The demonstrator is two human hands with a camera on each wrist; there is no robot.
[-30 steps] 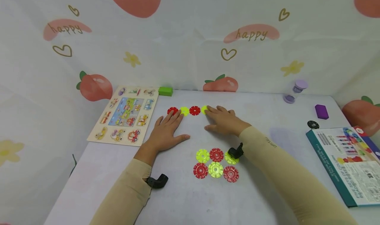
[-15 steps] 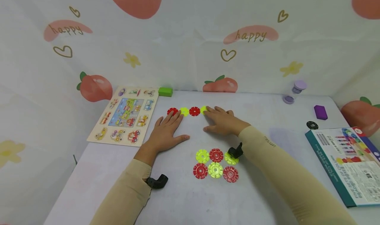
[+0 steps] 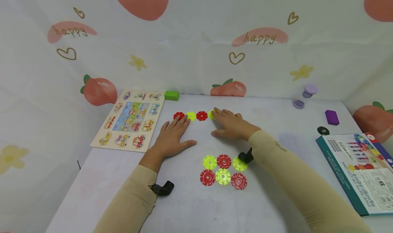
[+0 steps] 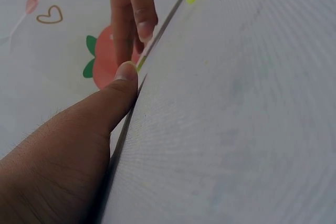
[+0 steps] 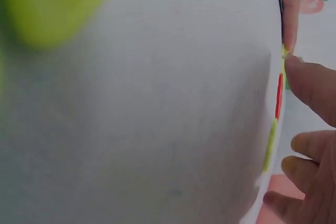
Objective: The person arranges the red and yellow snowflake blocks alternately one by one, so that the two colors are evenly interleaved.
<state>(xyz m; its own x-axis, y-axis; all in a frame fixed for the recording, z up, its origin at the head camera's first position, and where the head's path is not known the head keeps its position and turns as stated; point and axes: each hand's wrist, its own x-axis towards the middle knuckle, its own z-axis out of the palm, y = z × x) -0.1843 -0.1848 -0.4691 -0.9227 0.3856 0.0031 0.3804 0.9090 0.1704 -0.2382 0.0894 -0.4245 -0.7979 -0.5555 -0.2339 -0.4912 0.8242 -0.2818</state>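
A row of red and yellow-green notched plastic discs lies towards the back of the table: a red disc (image 3: 177, 115), a yellow-green disc (image 3: 191, 116), another red disc (image 3: 201, 116) and a yellow-green end disc (image 3: 211, 115). My left hand (image 3: 172, 139) lies palm down, its extended fingertips at the two leftmost discs. At the row's right end, the fingers of my right hand (image 3: 231, 124) are extended over the end disc and partly cover it. Nearer me is a second group of discs, including a yellow-green one (image 3: 223, 176), in two rows.
A wooden picture puzzle board (image 3: 129, 120) lies at left, with a green block (image 3: 171, 96) by its far corner. On the right are a purple-capped timer (image 3: 304, 96), a purple block (image 3: 332, 117), a black disc (image 3: 323, 130) and a flat box (image 3: 357, 171).
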